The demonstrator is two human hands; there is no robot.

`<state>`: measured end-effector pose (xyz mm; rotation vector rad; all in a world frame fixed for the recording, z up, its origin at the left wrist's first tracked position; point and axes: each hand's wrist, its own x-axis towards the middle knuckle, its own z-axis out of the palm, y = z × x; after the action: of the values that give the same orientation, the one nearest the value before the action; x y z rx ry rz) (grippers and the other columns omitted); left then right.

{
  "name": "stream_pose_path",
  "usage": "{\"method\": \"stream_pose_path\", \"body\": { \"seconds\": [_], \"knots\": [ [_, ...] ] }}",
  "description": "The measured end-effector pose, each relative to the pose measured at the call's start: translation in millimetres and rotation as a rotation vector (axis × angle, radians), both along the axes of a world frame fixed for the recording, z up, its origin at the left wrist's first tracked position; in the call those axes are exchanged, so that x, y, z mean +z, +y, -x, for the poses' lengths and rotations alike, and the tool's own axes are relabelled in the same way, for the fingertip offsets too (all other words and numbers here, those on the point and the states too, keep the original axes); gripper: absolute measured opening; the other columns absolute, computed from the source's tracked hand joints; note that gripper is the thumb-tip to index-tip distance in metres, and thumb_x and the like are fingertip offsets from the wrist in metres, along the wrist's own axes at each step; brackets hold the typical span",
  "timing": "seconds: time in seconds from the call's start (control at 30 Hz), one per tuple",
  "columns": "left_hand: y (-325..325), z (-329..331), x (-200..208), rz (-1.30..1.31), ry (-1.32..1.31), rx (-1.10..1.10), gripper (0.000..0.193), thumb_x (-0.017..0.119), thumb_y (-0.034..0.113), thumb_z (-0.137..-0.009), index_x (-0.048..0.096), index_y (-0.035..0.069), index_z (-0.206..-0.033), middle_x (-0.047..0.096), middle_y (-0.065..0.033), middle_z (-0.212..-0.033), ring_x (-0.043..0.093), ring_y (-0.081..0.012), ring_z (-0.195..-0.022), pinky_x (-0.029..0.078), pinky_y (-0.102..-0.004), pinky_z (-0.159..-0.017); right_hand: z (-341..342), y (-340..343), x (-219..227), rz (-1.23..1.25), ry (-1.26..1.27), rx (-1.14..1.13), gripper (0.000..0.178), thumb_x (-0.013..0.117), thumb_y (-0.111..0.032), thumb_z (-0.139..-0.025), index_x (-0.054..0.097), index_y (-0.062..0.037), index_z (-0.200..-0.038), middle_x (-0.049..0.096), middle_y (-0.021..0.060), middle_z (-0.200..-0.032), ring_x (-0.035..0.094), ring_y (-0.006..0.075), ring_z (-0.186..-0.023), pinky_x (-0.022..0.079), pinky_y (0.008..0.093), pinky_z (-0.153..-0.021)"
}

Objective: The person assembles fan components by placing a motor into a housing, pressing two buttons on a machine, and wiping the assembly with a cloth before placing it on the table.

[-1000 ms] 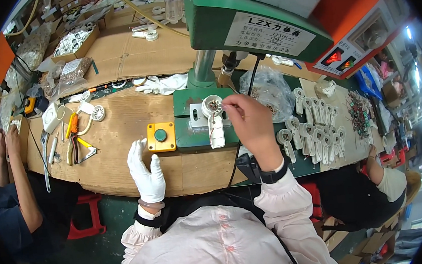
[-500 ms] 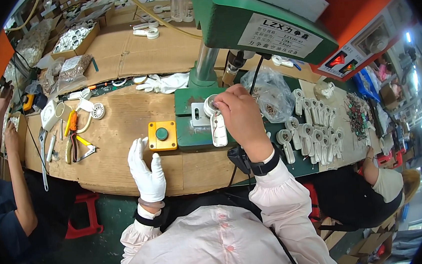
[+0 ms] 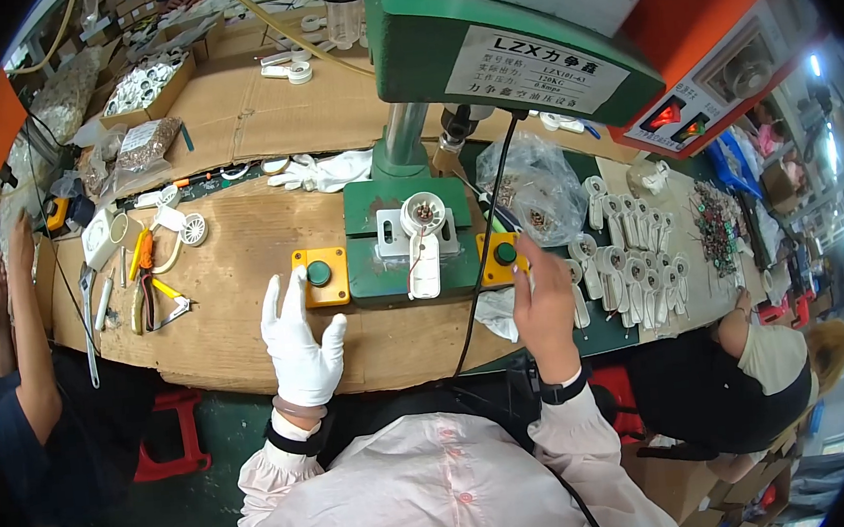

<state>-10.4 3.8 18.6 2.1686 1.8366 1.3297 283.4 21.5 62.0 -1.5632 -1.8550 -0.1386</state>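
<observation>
My left hand, in a white glove, has its fingers spread at the left yellow button box with its green button. My bare right hand has thumb and fingers apart, the fingertips beside the right yellow button box. Neither hand holds anything. Between them a white handheld-fan shell lies on the slotted metal plate of the green press. Its round end points away from me, with a copper-coloured motor part inside. A thin red wire shows along its handle.
The press head overhangs the far side. Rows of white fan shells and a clear bag lie right. Pliers, a wrench and white parts lie left. A black cable hangs before the right box. Co-workers sit both sides.
My right hand has let go at the shell's round end and moved right and nearer, to the right button box. The motor part now shows. My left hand has barely moved.
</observation>
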Motion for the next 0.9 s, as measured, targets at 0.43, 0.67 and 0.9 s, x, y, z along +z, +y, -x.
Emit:
{"method": "stream_pose_path", "body": {
  "seconds": [0.43, 0.67, 0.9],
  "knots": [
    [9.3, 1.1, 5.5, -0.004, 0.203, -0.029, 0.063, 0.078, 0.024, -0.079, 0.053, 0.002, -0.132, 0.059, -0.0133, -0.129, 0.047, -0.0396, -0.122, 0.036, -0.0474, -0.105, -2.9, 3.5, -12.8, -0.015, -0.204, 0.068, 0.042, 0.066, -0.007, -0.082, 0.059, -0.0036, -0.124, 0.065, 0.0114, -0.108, 0.057, 0.0321, -0.102, 0.048, 0.0415, -0.088],
    [9.0, -6.1, -4.0, -0.009, 0.058, -0.041, 0.058, 0.075, 0.020, -0.081, 0.053, 0.001, -0.131, 0.060, -0.0136, -0.125, 0.047, -0.0391, -0.121, 0.037, -0.0464, -0.105, -5.9, 2.7, -18.7, -0.012, -0.155, 0.045, 0.041, 0.065, -0.007, -0.083, 0.059, -0.0040, -0.124, 0.066, 0.0109, -0.111, 0.057, 0.0324, -0.106, 0.046, 0.0422, -0.092],
    [11.4, -7.7, -4.1, -0.057, 0.051, -0.001, 0.058, 0.074, 0.020, -0.082, 0.052, 0.001, -0.132, 0.060, -0.0137, -0.125, 0.048, -0.0387, -0.120, 0.038, -0.0464, -0.104, -7.4, 0.4, -24.3, -0.081, -0.108, 0.031, 0.038, 0.064, -0.007, -0.085, 0.060, -0.0040, -0.123, 0.066, 0.0111, -0.114, 0.056, 0.0329, -0.108, 0.046, 0.0415, -0.094]
  ]
}}
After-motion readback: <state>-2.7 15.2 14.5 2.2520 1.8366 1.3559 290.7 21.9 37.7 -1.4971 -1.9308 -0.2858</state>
